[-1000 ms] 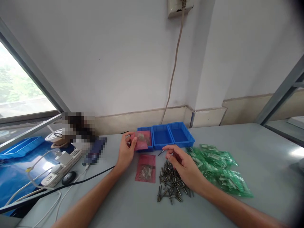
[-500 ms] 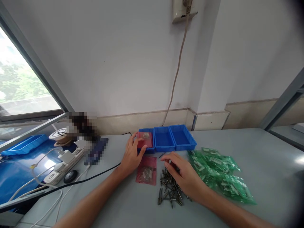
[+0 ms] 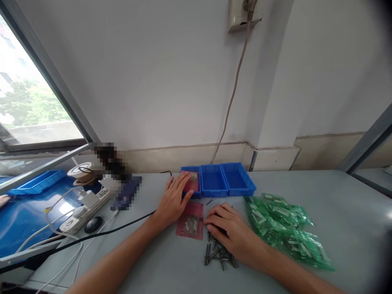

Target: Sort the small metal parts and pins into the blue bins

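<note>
My left hand (image 3: 175, 201) lies with fingers stretched over a red plastic bag (image 3: 191, 187) in the leftmost blue tray (image 3: 199, 192). Just in front of that tray, a second red bag (image 3: 190, 222) with small pale pieces inside rests on the table. My right hand (image 3: 228, 228) is palm down over a pile of metal pins that look like blind rivets (image 3: 219, 257), its fingers bent and slightly apart, covering much of the pile. Nothing shows in its grip. A single pin (image 3: 210, 201) lies apart, close to the trays.
Two more blue trays (image 3: 213, 192) (image 3: 239, 190) stand beside the first. Green plastic bags of parts (image 3: 284, 228) lie to the right. A black cable (image 3: 131, 225), a power strip (image 3: 82, 212) and a black mouse (image 3: 93, 224) are on the left.
My right hand has lowered onto the rivet pile and covers more of it. My left hand's fingers have flattened and reached further over the bag in the tray. The view has shifted slightly.
</note>
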`<state>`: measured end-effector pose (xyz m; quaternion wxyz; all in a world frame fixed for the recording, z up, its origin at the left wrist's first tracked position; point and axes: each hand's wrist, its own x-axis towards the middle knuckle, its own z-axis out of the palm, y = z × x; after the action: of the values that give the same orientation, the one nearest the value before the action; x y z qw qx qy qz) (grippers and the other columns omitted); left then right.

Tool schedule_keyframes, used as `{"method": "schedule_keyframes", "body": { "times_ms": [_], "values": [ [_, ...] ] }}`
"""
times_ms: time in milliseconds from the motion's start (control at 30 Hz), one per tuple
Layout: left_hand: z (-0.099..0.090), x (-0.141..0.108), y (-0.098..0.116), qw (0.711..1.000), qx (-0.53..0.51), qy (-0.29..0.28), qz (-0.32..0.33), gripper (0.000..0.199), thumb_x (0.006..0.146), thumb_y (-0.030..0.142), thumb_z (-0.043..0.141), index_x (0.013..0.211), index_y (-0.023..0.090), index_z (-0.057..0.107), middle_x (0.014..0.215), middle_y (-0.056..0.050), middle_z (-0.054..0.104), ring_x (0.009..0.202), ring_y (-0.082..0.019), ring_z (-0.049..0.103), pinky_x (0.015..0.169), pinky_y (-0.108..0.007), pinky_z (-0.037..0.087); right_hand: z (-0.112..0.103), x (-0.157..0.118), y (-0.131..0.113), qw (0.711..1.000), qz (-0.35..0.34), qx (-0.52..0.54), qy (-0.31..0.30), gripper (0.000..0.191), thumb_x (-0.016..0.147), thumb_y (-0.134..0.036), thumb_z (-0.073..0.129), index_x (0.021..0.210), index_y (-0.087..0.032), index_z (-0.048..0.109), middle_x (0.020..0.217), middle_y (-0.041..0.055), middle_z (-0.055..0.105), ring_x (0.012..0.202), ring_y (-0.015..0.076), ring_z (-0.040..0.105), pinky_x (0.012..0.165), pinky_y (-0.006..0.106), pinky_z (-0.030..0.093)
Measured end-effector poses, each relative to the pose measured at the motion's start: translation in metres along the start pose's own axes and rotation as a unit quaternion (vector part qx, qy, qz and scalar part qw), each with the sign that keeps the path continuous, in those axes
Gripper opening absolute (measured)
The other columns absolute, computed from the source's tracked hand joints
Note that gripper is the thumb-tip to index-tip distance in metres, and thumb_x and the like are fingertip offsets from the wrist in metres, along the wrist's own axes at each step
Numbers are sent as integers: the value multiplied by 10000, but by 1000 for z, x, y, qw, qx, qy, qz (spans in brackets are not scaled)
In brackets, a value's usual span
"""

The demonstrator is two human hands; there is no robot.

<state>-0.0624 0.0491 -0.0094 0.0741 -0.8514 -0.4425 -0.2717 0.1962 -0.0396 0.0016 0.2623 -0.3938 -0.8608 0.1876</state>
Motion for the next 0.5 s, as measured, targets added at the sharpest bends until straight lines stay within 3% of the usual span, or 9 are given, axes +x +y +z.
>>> {"method": "schedule_keyframes", "body": {
  "times_ms": [100, 267, 500],
  "values": [
    [2, 0, -2, 999, 12, -28, 27, 533, 1149, 486, 407, 1626, 249, 397, 1648, -103, 499, 1547, -252, 449, 1342, -540, 233, 1, -1, 0, 1000, -1, -20, -11, 220, 1104, -287, 544, 1148, -273, 759, 1175, 75, 711, 1107, 297, 588, 984, 491, 496],
    [-1, -1, 2, 999, 13, -17, 45, 555, 1131, 470, 468, 1617, 209, 411, 1700, -142, 410, 1595, -288, 370, 1343, -572, 206, -3, 1, -3, 1000, -8, -19, -11, 231, 1097, -312, 549, 1136, -271, 774, 1176, 87, 723, 1106, 309, 597, 983, 523, 513],
    [1, -3, 2, 996, 4, -44, 78, 542, 1127, 435, 493, 1631, 257, 405, 1664, -124, 473, 1525, -283, 481, 1348, -581, 176, -7, 0, -5, 1000, -11, 5, -10, 236, 1079, -335, 580, 1130, -311, 810, 1304, 90, 709, 1227, 340, 575, 1044, 554, 509]
  ]
}}
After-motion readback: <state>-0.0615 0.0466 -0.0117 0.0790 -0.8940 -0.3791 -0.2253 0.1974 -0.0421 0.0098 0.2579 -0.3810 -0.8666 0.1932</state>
